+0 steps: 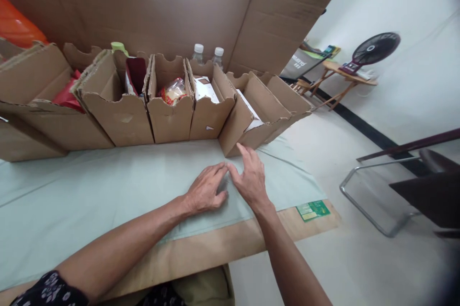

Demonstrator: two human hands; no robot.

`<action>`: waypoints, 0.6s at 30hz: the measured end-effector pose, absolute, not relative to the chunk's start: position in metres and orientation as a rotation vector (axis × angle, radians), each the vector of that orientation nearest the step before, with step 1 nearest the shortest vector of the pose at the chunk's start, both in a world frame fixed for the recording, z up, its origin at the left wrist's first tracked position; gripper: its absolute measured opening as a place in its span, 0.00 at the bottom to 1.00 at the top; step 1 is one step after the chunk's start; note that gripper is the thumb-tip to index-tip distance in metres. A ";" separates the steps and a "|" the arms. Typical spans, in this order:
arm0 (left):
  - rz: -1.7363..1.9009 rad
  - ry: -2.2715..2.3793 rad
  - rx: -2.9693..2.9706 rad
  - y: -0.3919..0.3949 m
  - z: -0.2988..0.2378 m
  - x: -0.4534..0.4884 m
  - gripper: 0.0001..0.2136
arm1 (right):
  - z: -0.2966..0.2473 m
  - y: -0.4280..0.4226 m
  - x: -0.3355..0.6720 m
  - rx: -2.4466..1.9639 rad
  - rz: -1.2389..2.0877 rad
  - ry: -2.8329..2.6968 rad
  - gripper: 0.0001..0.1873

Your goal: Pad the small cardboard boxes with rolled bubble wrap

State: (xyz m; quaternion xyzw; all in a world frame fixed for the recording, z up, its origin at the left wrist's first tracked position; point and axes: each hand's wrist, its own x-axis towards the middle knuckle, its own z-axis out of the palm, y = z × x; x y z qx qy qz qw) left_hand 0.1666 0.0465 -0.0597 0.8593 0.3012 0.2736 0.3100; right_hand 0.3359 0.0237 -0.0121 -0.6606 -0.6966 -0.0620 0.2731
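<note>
My left hand (206,189) rests on the pale green cloth (89,200), its fingers curled loosely down onto the fabric, nothing seen in it. My right hand (250,179) lies just beside it, fingers stretched forward and apart, fingertips touching those of the left hand. The right hand's index finger reaches close to the front corner of the rightmost cardboard box (247,119). Both hands hold nothing visible.
A row of open cardboard boxes (168,114) stands at the back of the table, holding packets, a white box and red items. Two water bottles (207,56) stand behind them against a tall cardboard sheet. A chair (413,181), a fan (375,49) and a small wooden table are on the right.
</note>
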 end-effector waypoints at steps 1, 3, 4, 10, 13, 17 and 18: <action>0.731 0.793 2.267 0.047 -0.060 0.167 0.36 | -0.012 0.031 0.336 -1.797 -0.157 -1.870 0.29; 0.751 0.782 2.260 0.047 -0.060 0.167 0.37 | -0.011 0.047 0.337 -1.832 -0.130 -1.876 0.30; 0.759 0.775 2.257 0.047 -0.060 0.167 0.37 | -0.011 0.055 0.339 -1.845 -0.112 -1.883 0.31; 0.788 0.772 2.237 0.047 -0.059 0.168 0.36 | -0.018 0.075 0.346 -1.838 -0.005 -1.885 0.33; 0.767 0.779 2.229 0.048 -0.058 0.167 0.35 | -0.006 0.069 0.342 -1.731 -0.042 -1.825 0.29; 0.755 0.755 2.236 0.048 -0.060 0.164 0.33 | 0.040 0.076 0.318 -1.598 0.022 -1.843 0.31; 0.755 0.753 2.239 0.048 -0.061 0.164 0.32 | 0.053 0.084 0.310 -1.606 0.060 -1.877 0.33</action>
